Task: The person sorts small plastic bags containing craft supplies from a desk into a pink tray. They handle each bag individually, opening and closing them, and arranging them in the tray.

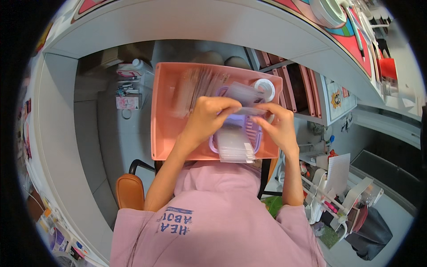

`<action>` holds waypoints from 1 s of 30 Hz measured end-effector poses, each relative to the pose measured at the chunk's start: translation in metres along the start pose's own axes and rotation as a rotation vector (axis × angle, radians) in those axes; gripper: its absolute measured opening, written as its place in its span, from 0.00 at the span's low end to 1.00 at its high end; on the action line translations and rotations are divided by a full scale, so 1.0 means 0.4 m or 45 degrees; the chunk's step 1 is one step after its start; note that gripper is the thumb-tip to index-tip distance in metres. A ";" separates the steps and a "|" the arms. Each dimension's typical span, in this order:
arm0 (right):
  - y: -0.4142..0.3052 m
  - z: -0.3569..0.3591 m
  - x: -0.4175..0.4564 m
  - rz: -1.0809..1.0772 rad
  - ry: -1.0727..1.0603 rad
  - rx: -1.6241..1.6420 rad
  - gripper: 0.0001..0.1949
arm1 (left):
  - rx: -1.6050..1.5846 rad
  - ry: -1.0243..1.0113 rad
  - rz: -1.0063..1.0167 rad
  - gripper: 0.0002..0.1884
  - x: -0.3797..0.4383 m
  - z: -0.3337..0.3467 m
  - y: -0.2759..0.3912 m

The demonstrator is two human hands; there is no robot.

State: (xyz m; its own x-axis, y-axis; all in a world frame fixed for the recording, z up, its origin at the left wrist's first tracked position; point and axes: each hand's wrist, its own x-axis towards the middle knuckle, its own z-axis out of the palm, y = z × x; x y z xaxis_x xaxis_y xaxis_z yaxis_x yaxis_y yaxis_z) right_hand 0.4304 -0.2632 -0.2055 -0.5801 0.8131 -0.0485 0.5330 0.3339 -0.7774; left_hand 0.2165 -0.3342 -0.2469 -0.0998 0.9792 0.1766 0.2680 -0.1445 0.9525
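A salmon-pink plastic bin point(166, 133) rests in front of me. Above it, my left hand point(213, 111) pinches one end of a clear plastic sleeve point(248, 111). My right hand point(275, 121) is at the sleeve's other end, thumb and index finger apart; whether it grips is unclear. Below my hands, a purple plastic basket point(257, 133) holds a fanned stack of clear sleeves point(235, 143) that reaches the bin's near rim. More clear sleeves point(242, 93) lie at the basket's far end, beside a white tape roll point(265, 89). A row of clear packets point(196, 88) fills the bin's left rear.
A white desk edge point(200, 26) curves across beyond the bin. At right stand a shelf with pink-edged boxes point(288, 88) and a white cart point(320, 187) full of items. An orange chair armrest point(130, 192) is at lower left; a small clear organizer point(128, 93) stands farther left.
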 end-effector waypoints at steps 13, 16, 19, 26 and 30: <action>-0.064 0.014 0.019 -0.028 -0.169 -0.068 0.10 | 0.616 0.453 -0.420 0.27 -0.079 -0.133 -0.121; -0.070 0.026 0.028 -0.053 -0.192 -0.136 0.09 | 0.505 0.393 -0.589 0.30 -0.084 -0.118 -0.136; -0.083 0.032 0.036 -0.022 -0.204 -0.149 0.09 | 0.449 0.357 -0.620 0.34 -0.079 -0.120 -0.127; -0.131 0.038 0.062 -0.100 -0.226 -0.156 0.10 | 0.393 0.344 -0.582 0.30 -0.097 -0.113 -0.137; -0.158 0.053 0.083 -0.116 -0.234 -0.165 0.10 | 0.428 0.368 -0.515 0.30 -0.103 -0.108 -0.153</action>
State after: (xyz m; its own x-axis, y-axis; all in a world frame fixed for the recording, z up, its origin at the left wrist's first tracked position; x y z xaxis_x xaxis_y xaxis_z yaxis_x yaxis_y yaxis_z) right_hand 0.3645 -0.2674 -0.1715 -0.7256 0.6802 -0.1042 0.5408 0.4699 -0.6977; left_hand 0.1629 -0.3719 -0.3017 -0.5008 0.8620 -0.0785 0.4380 0.3306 0.8359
